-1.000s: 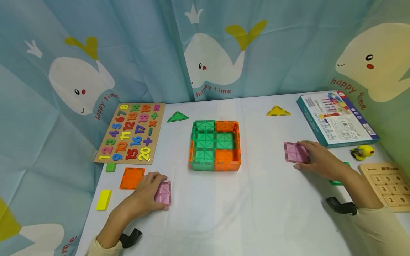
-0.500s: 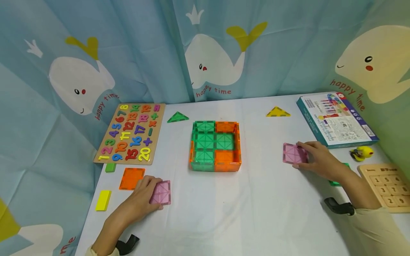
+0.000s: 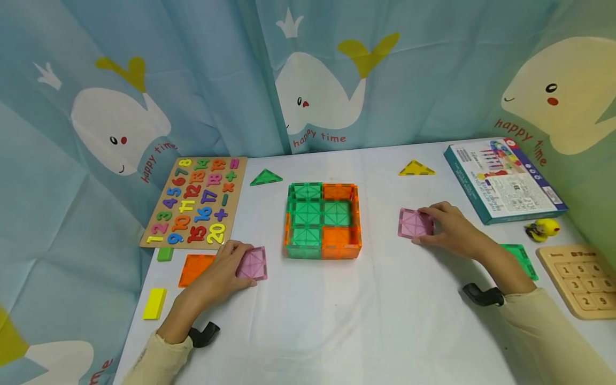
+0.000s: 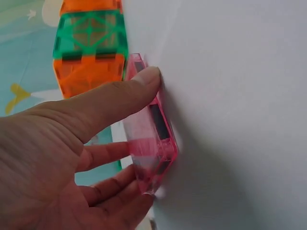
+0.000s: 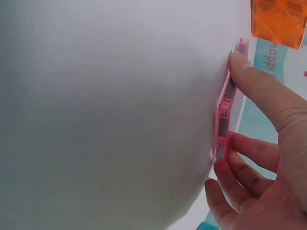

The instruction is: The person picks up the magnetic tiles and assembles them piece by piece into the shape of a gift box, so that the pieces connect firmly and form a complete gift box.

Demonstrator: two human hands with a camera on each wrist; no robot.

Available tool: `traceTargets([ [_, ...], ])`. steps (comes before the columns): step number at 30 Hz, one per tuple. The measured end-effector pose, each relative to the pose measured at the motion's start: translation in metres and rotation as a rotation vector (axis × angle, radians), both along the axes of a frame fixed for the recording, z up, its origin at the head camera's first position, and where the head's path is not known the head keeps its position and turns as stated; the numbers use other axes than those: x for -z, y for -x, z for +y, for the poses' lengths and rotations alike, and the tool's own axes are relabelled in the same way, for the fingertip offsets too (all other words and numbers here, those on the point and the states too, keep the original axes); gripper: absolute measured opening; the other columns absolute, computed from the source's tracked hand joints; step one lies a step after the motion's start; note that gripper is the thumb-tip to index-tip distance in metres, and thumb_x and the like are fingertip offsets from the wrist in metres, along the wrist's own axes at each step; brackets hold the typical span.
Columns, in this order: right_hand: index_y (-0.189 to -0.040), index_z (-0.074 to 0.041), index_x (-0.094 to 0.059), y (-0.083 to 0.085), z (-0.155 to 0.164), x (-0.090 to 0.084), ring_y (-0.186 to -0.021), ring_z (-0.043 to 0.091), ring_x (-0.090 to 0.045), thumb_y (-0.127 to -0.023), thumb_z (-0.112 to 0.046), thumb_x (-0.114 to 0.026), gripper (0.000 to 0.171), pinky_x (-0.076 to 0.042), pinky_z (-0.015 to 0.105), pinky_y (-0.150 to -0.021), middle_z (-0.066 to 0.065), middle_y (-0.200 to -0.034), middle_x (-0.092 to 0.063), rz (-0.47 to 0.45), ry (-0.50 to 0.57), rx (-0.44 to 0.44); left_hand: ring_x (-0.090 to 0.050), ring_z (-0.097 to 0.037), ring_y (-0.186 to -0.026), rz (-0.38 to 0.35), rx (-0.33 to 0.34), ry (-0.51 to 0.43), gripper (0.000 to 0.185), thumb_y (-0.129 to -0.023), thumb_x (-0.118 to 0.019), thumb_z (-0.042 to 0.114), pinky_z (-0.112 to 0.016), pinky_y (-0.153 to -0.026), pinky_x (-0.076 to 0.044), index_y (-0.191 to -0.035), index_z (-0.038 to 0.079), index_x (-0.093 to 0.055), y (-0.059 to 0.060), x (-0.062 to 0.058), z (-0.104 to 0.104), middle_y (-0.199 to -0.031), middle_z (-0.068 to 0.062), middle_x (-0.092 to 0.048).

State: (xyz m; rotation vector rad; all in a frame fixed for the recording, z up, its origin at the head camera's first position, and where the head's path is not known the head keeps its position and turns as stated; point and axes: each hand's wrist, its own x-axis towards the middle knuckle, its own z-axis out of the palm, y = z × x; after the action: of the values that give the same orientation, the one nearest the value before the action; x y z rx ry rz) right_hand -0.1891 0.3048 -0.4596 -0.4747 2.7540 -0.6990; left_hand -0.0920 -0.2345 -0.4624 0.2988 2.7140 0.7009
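So both hands are pinching pink square tiles flat on the white table (image 3: 337, 321). Left hand (image 3: 218, 275) grips its pink tile (image 3: 253, 263) left of the green-orange tile tray (image 3: 323, 220); right hand (image 3: 449, 230) holds the other pink tile (image 3: 414, 223) just right of it.

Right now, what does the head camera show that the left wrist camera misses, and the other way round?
Only the head view shows the number puzzle board, the yellow triangle, the boxed set and the right hand on its own pink tile. Only the left wrist view shows the dark strips along the tile's edge. Both show the left hand gripping a pink square tile near the green-and-orange tile tray.
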Motion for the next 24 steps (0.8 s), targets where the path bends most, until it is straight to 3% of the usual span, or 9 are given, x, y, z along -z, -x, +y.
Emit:
traceTargets([
  [4,-0.148,0.011,-0.049,0.012,-0.010,-0.007,-0.121,0.047,-0.045,-0.089,-0.037,-0.087,0.086,-0.047,0.064,-0.100,0.034,-0.140,-0.046,0.015,0.008,-0.026,-0.049,-0.033,-0.121,0.043,-0.028,0.000,0.076,-0.089,-0.087,0.032,-0.055,-0.102,-0.053,-0.152,0.008,-0.050,0.020,-0.010,-0.004,-0.142,-0.018,-0.049],
  [10,-0.149,0.007,-0.050,0.030,-0.030,-0.040,-0.126,0.048,-0.043,-0.088,-0.037,-0.088,0.084,-0.043,0.068,-0.104,0.034,-0.142,-0.044,0.055,0.033,-0.054,-0.043,-0.037,-0.131,0.106,-0.049,-0.023,0.079,-0.092,-0.085,0.032,-0.059,-0.104,-0.052,-0.157,0.010,-0.044,0.058,-0.046,-0.006,-0.151,-0.018,-0.042],
  [16,-0.147,0.004,-0.055,0.043,-0.065,-0.073,-0.126,0.042,-0.044,-0.087,-0.035,-0.089,0.079,-0.044,0.060,-0.104,0.028,-0.141,-0.047,0.126,0.047,-0.095,-0.040,-0.036,-0.140,0.161,0.054,-0.056,0.079,-0.093,-0.083,0.037,-0.061,-0.113,-0.044,-0.157,0.010,-0.045,0.094,-0.076,0.020,-0.152,-0.014,-0.043],
  [19,-0.148,0.001,-0.055,0.046,-0.086,-0.080,-0.124,0.039,-0.045,-0.089,-0.032,-0.087,0.076,-0.045,0.055,-0.102,0.023,-0.139,-0.048,0.121,0.040,-0.127,-0.043,-0.033,-0.130,0.179,0.125,-0.064,0.078,-0.092,-0.084,0.039,-0.055,-0.108,-0.047,-0.156,0.011,-0.047,0.109,-0.080,0.043,-0.146,-0.013,-0.046],
  [24,-0.151,0.001,-0.053,0.050,-0.119,-0.076,-0.126,0.037,-0.042,-0.088,-0.027,-0.087,0.076,-0.048,0.054,-0.102,0.021,-0.138,-0.048,0.091,0.044,-0.191,-0.042,-0.032,-0.131,0.171,0.234,-0.056,0.076,-0.093,-0.083,0.037,-0.050,-0.112,-0.045,-0.156,0.012,-0.048,0.126,-0.076,0.080,-0.148,-0.013,-0.047],
])
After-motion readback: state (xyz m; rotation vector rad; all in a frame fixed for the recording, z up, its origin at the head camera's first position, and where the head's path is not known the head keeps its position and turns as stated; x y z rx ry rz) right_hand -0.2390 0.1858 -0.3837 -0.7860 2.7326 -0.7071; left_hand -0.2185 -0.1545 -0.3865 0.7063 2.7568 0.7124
